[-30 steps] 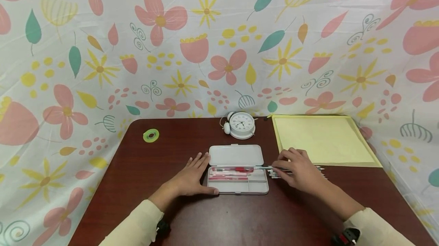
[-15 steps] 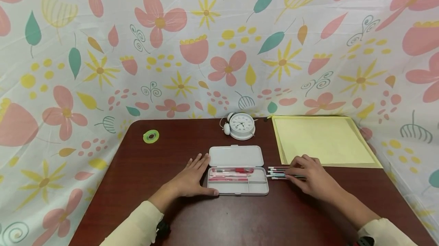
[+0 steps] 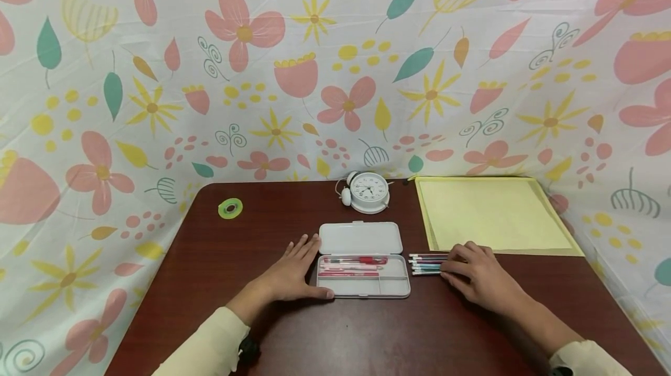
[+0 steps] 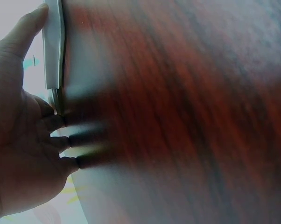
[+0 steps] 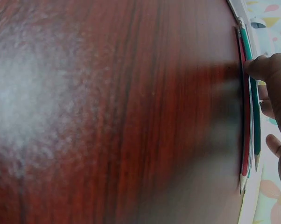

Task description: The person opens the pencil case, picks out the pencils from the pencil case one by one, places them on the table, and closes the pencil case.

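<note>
In the head view a white pencil case (image 3: 394, 287) lies with its lid laid back; red and pink pens (image 3: 351, 271) sit in its upper compartment. My left hand (image 3: 290, 274) rests at the case's left side, fingers spread, its thumb along the front edge. To the right of the case, several pencils (image 3: 426, 264) lie side by side on the table. My right hand (image 3: 479, 277) is over their right part and hides it. In the right wrist view my thumb and fingers pinch a green pencil (image 5: 256, 121) at the bundle, beside a red pencil (image 5: 245, 135).
A white alarm clock (image 3: 369, 192) stands behind the case. A yellow zip folder (image 3: 498, 213) lies at the back right, close behind the pencils. At the back left is a green tape roll (image 3: 230, 208). A flowered cloth (image 3: 335, 73) hangs behind the brown table (image 3: 346, 335).
My right hand drew back to the right from the case's edge, moving a pencil with it. The pencils' left ends now lie more evenly together. My left hand stays put.
</note>
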A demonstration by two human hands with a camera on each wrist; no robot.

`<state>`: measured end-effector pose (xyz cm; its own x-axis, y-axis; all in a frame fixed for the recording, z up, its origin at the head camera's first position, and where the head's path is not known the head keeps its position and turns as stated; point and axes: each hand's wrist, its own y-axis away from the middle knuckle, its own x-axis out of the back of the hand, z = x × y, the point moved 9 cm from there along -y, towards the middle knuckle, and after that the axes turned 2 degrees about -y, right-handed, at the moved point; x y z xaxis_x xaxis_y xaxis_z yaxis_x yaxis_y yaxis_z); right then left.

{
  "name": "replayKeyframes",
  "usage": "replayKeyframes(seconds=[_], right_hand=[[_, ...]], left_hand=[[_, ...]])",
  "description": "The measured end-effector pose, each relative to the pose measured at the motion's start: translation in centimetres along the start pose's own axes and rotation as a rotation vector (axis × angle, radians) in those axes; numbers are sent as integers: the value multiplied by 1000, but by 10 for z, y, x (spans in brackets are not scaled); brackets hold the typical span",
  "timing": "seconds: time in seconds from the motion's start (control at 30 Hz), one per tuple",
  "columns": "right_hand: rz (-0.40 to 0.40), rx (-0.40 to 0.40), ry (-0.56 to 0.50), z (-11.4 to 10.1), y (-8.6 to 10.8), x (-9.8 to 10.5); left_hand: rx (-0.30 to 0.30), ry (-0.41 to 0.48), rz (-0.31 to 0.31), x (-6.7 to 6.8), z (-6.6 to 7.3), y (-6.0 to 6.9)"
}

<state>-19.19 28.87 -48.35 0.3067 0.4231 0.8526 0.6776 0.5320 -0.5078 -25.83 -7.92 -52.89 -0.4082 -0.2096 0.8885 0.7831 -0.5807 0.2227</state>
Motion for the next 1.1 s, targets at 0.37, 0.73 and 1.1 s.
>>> replayKeyframes(seconds=[0.37, 0.73, 1.1], right_hand=[[-1, 11, 25, -3, 1, -1], [-2, 27, 25, -5, 1, -2], [3, 30, 21, -9, -1, -3]], left_hand=[[3, -3, 2, 1, 0, 0], [5, -1, -5, 0, -1, 1], [1, -2, -5, -1, -2, 0]])
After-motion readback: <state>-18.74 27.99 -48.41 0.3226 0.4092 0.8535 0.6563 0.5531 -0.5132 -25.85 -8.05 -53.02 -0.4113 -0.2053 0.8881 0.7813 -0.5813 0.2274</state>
